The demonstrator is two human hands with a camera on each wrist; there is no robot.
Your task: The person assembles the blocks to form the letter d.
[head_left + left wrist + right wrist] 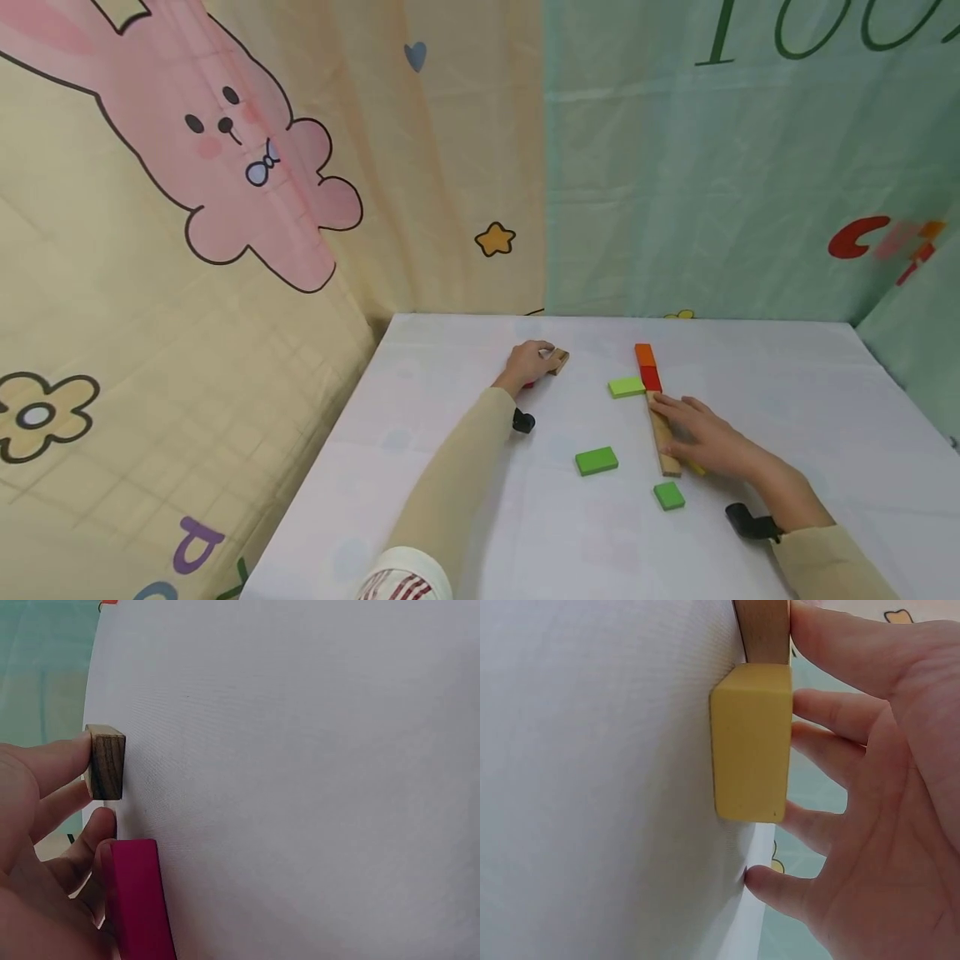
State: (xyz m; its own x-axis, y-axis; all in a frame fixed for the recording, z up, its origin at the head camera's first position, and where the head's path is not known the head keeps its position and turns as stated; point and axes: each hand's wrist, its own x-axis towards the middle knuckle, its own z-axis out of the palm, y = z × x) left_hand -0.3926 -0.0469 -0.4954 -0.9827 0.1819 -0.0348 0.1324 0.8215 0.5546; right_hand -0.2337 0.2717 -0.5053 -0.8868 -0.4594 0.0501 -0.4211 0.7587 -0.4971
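Near the back of the table, my left hand (527,367) pinches a small wooden block (558,360). In the left wrist view that wooden block shows dark grain on its end, and a magenta block (141,900) lies below it beside the other fingers. My right hand (708,437) rests on a long wooden strip (660,433), fingers rather straight. Whether the strip is one block or more, I cannot tell. Under the right palm a yellow block (751,750) lies alongside the strip, mostly hidden from the head view.
Beyond the strip, a red block (651,379) and an orange block (644,355) continue its line. A light green block (626,387) lies left of the red one. Nearer are a green block (597,461) and a smaller green block (669,496). Printed curtains surround the white table (547,533).
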